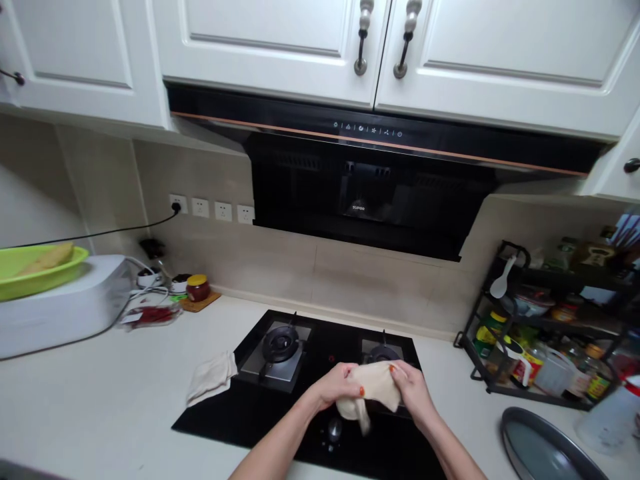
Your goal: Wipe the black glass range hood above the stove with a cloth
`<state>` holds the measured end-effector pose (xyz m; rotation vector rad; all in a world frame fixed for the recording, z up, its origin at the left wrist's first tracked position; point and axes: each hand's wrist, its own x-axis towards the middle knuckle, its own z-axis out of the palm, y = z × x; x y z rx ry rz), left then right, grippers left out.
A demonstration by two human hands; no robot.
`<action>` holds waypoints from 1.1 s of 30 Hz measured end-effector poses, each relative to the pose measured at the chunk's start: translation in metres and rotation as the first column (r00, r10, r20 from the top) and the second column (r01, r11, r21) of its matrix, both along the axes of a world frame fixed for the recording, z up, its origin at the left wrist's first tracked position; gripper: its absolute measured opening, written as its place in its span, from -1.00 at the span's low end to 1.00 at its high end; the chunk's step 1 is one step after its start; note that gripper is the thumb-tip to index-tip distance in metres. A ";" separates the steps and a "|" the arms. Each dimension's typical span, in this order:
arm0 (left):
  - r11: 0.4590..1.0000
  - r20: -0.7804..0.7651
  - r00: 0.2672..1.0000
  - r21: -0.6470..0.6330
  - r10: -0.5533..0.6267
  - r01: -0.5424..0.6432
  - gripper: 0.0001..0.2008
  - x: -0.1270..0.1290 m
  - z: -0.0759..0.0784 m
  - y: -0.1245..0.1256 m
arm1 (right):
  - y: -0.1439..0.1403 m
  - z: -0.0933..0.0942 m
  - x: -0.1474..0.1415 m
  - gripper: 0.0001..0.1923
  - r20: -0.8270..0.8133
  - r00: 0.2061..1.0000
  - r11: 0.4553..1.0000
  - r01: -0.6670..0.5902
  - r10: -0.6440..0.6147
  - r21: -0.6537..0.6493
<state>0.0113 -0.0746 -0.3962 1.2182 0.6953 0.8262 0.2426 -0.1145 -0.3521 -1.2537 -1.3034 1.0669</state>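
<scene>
A: Figure 1, head view. What did we record at the hands?

B: We found both clenched on one cream cloth [373, 390]. Our left hand [336, 385] gripped its left end and our right hand [411, 390] its right end, so the cloth was bunched between them, with a loose tail hanging below. It was held just above the front of the black glass hob [260, 413], lifted clear of the glass.

A: How far along did we judge the work?

B: We judged it partway. The cloth was gathered up, not pressed flat on the hob, so we took any wiping as still to do; whether the glass was already clean we could not tell. A second cloth [211, 377] lay crumpled to the left of our hands, at the hob's left edge, untouched.

A: And the surface and room?

B: The pale surface [100, 400] ran on either side. Beyond our hands sat the left burner [280, 343] and the right burner [383, 353], both bare, under a dark extractor hood [370, 180] and white cabinets [270, 40]. Far to the left stood a white appliance [60, 307] carrying a green basin [35, 270], and a red jar [198, 288] near the wall sockets [213, 210]. To the right we noted a black rack [550, 327] of bottles and a grey tray [545, 447].
</scene>
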 end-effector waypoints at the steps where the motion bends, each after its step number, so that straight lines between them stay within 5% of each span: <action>1: 1.000 -0.139 0.990 0.030 -0.003 0.007 -0.40 -0.015 -0.003 0.003 | -0.002 0.006 -0.002 -0.13 -0.107 0.994 0.997 0.006 -0.014 -0.076; 3: 0.994 -0.293 0.953 0.094 0.081 -0.056 -0.50 -0.042 -0.009 0.007 | -0.009 0.019 -0.009 -0.17 -0.350 0.933 0.977 0.011 -0.086 -0.211; 6: 0.963 -0.295 0.918 0.131 0.263 -0.234 -0.65 -0.065 -0.007 0.004 | -0.022 0.033 -0.030 -0.15 -0.586 0.789 0.962 0.024 -0.185 -0.271; 8: 0.964 -0.165 0.952 -0.024 0.258 -0.265 -0.65 -0.060 0.002 -0.005 | -0.030 0.036 -0.055 -0.09 -0.640 0.745 0.957 -0.008 -0.187 -0.290; 11: 0.926 0.260 0.958 -0.378 0.120 -0.013 -0.56 -0.027 0.020 -0.027 | -0.036 0.026 -0.101 -0.02 -0.668 0.729 0.940 -0.103 -0.151 -0.325; 12: 0.887 0.350 0.922 -0.461 0.164 0.017 -0.55 -0.014 0.026 -0.035 | -0.036 0.020 -0.115 -0.04 -0.659 0.741 0.941 -0.115 -0.133 -0.319; 14: 0.782 0.341 0.857 -0.613 0.386 -0.108 -0.59 0.008 0.035 -0.047 | -0.032 0.007 -0.135 -0.14 -0.560 0.825 0.967 -0.073 -0.079 -0.245; 17: 0.668 0.244 0.787 -0.696 0.566 -0.264 -0.65 0.021 0.048 -0.053 | -0.020 -0.005 -0.139 -0.29 -0.137 0.989 0.999 0.052 -0.052 -0.006; 20: 0.704 0.319 0.759 -0.666 0.567 -0.247 -0.69 0.016 0.064 -0.048 | -0.010 -0.003 -0.118 -0.31 0.278 0.950 0.980 0.095 -0.141 0.174; 23: 0.842 0.508 0.753 -0.529 0.418 -0.110 -0.62 0.012 0.078 -0.038 | 0.001 0.008 -0.096 -0.28 0.442 0.860 0.947 0.131 -0.256 0.293; 25: 0.929 0.602 0.767 -0.370 0.222 0.022 -0.61 0.011 0.085 -0.032 | 0.012 0.016 -0.086 -0.33 0.420 0.858 0.918 0.131 -0.294 0.374; 28: 0.975 0.566 0.824 -0.182 -0.005 0.131 -0.55 0.006 0.088 -0.023 | 0.038 0.026 -0.073 -0.45 0.267 0.932 0.923 0.141 -0.246 0.357; 31: 0.984 0.373 0.927 -0.150 -0.035 0.098 -0.39 -0.008 0.085 -0.013 | 0.077 0.041 -0.042 -0.34 0.069 0.955 0.943 0.270 -0.288 0.193; 33: 0.980 0.234 0.971 -0.200 0.055 -0.007 -0.45 -0.020 0.079 -0.007 | 0.108 0.061 -0.005 -0.15 -0.035 0.914 0.898 0.405 -0.405 0.171</action>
